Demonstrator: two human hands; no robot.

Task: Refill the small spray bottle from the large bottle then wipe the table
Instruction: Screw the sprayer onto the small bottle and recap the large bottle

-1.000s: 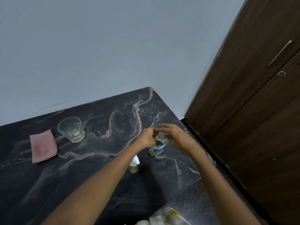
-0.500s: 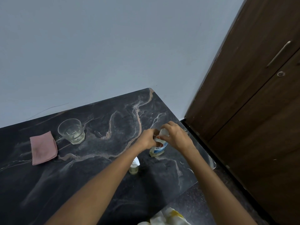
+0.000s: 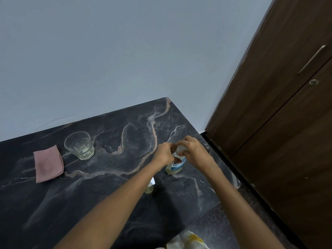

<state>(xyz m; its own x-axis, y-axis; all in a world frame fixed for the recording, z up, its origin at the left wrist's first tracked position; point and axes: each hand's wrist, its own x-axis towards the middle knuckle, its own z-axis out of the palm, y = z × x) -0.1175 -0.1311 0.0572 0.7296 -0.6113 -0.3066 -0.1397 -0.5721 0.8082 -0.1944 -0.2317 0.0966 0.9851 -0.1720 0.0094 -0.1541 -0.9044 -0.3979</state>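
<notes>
The large bottle (image 3: pixel 176 166), clear with pale liquid and a blue and white label, stands upright near the right edge of the dark marble table (image 3: pixel 111 177). My left hand (image 3: pixel 164 155) grips its neck from the left. My right hand (image 3: pixel 194 151) is closed over its white cap (image 3: pixel 180 149) from the right. The small spray bottle (image 3: pixel 150 188), with a white top and pale liquid, stands closer to me, partly hidden behind my left forearm. A folded pink cloth (image 3: pixel 48 163) lies flat at the table's left.
A clear glass tumbler (image 3: pixel 80 145) with a little liquid stands beside the cloth. A brown wooden door (image 3: pixel 280 108) with a metal handle is at the right, past the table's edge. A white and yellow fabric (image 3: pixel 186 241) shows at the bottom.
My right hand has closed more tightly over the large bottle's cap and shifted a little. My left hand stays on the bottle's neck. The bottle has not moved.
</notes>
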